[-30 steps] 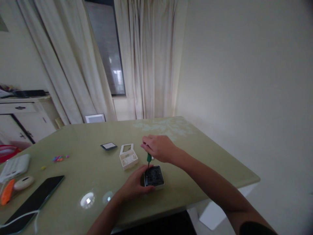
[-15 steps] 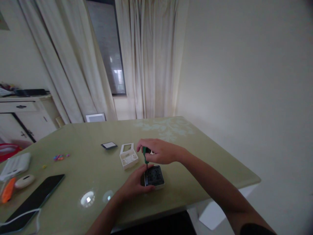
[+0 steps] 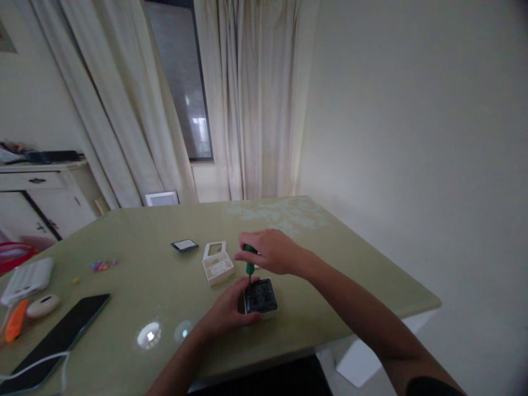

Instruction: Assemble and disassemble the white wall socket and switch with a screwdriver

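Between the left hand's (image 3: 229,307) thumb and fingers sits a white box with a black face (image 3: 260,297), resting flat on the worktop (image 3: 355,280). The thumb lies along its near edge and the other fingers reach its far left corner, so they are spread about the box's width and grip it from the left. Just above those fingers, the metal shaft of a green-handled screwdriver (image 3: 249,268) stands nearly upright, running down to the left part of the black face; where exactly its tip sits is too small to tell. The right hand (image 3: 274,250) is over the box, its fingers curled around the green handle and closed on it. Just beyond the left fingers, and left of the right ones, is a white case (image 3: 218,269) with a white frame (image 3: 215,249) adjoining its far side. Farther out and to the left of both hands' fingers lies a flat, dark-edged panel (image 3: 185,246), touching neither hand.
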`<state>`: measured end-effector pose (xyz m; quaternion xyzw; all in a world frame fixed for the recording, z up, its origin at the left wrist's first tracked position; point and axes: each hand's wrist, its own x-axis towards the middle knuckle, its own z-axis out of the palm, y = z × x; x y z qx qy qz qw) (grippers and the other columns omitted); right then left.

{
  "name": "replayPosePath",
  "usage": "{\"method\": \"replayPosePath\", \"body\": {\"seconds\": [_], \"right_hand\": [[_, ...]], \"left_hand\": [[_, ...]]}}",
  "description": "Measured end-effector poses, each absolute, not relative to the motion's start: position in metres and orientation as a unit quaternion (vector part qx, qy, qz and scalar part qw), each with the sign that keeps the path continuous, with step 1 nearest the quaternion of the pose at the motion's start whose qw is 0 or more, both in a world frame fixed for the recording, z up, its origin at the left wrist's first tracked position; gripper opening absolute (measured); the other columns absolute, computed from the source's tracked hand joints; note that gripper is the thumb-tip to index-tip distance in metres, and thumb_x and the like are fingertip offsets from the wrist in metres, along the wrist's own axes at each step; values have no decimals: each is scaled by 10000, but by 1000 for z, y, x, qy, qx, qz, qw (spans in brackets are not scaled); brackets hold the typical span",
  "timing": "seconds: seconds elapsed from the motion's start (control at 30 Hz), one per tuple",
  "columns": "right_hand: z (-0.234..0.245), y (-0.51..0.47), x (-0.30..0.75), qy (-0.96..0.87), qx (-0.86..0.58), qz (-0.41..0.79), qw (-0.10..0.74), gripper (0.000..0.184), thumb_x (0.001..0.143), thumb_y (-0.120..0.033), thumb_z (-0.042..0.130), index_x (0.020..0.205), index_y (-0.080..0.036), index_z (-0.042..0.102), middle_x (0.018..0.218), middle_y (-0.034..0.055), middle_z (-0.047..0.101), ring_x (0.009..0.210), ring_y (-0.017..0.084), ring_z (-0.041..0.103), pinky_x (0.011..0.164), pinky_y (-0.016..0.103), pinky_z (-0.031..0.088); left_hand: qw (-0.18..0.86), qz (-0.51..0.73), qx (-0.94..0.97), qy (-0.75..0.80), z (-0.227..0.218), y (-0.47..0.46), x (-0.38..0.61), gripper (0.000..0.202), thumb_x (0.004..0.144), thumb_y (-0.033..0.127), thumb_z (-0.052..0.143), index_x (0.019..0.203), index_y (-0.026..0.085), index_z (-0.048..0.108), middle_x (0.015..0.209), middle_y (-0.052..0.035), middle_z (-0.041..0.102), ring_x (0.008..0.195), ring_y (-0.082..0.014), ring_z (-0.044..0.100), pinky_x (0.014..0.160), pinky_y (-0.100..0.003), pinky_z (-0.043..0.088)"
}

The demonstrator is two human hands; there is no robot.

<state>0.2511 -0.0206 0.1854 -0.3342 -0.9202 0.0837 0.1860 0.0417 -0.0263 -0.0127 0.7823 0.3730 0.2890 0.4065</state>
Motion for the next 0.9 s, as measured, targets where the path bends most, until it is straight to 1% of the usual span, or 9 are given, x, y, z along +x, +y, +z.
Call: {"method": "replayPosePath", "body": {"seconds": [0.1,0.17,0.3,0.47,0.53,0.63,0.73,0.83,0.9], "right_hand": [[187,-20,252,-943,-269,107,163,102,1060,-202,606,1132,-216,676,1102,36,765,975,182,675,864,270,461],[188,-21,252,-946,-264,93,166,197,1017,-148,625,1199,-211,667,1171,49,747,1045,194,671,925,287,473],[187,-21,250,-930,-315,48,186,217,1105,-304,538,1124,-158,697,1082,102,720,923,232,656,855,348,487],[186,-22,248,-949,-252,65,177,212,1017,-143,611,1208,-197,683,1173,59,701,1046,195,653,953,303,487],[185,-22,248,-944,-265,47,192,168,1028,-240,656,1183,-182,685,1157,77,693,1037,222,640,940,332,494],[183,-19,247,-939,-272,50,205,229,1089,-382,620,1104,-169,704,1085,80,682,967,227,635,889,343,505],[181,-17,248,-948,-230,76,206,150,1083,-189,571,1156,-165,700,1159,86,678,1066,213,651,987,335,512],[181,-18,250,-950,-191,112,221,310,985,-27,559,1237,-165,675,1275,109,656,1198,219,638,1098,356,495],[180,-18,250,-948,-179,131,230,342,969,-18,558,1253,-175,666,1303,117,646,1227,231,632,1124,384,492]], "left_hand": [[409,290,781,372,-11,-27,42,853,781,451,909,1557,289,594,1588,-124,624,1475,-424,551,1273,-581,398],[407,292,783,369,-11,-28,43,836,786,452,903,1548,286,602,1592,-125,617,1481,-421,543,1279,-577,390],[404,291,786,366,-11,-27,43,829,786,435,903,1545,287,604,1565,-116,638,1457,-411,566,1270,-558,408],[395,288,787,375,-11,-27,43,840,783,441,904,1549,278,600,1555,-124,646,1457,-440,559,1270,-588,393],[394,289,789,373,-10,-27,43,842,790,444,900,1556,276,594,1557,-124,644,1458,-432,561,1268,-573,399],[391,292,790,370,-10,-27,43,849,782,424,910,1557,274,596,1563,-124,640,1465,-420,560,1270,-554,402],[388,298,788,374,-12,-26,43,855,770,424,925,1551,277,610,1566,-131,639,1465,-425,563,1269,-571,404],[380,313,784,378,-15,-26,42,878,732,465,967,1531,297,644,1587,-132,621,1485,-441,542,1278,-599,386],[369,328,782,380,-16,-26,41,831,722,481,986,1483,316,695,1607,-124,601,1501,-436,526,1281,-594,386]]}}
